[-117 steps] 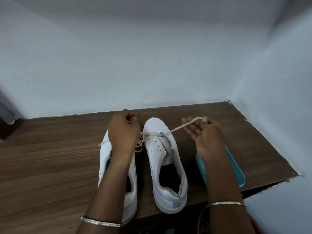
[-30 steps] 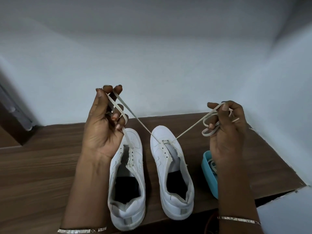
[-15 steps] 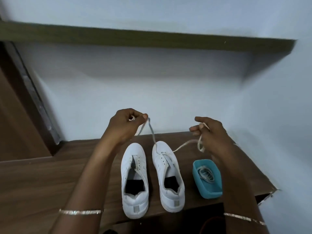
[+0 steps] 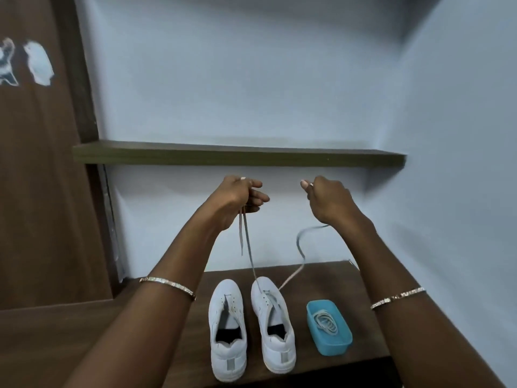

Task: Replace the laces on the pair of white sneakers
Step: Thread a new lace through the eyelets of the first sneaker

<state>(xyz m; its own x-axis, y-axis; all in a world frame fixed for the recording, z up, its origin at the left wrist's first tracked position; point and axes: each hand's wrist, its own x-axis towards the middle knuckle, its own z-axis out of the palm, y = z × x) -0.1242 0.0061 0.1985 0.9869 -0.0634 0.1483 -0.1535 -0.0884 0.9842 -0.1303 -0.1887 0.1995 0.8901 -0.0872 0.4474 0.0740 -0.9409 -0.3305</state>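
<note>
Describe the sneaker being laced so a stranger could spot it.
On the table stand two white sneakers side by side, with a blue tub beside them. The one meant is the sneaker next to the tub. Unlike its bare neighbour, it has a lace running up from its front eyelets to the left hand and right hand.

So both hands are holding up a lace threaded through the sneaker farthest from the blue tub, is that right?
Not quite: the head view shows the lace, held by the left hand and right hand, threaded through the sneaker beside the blue tub.
</note>
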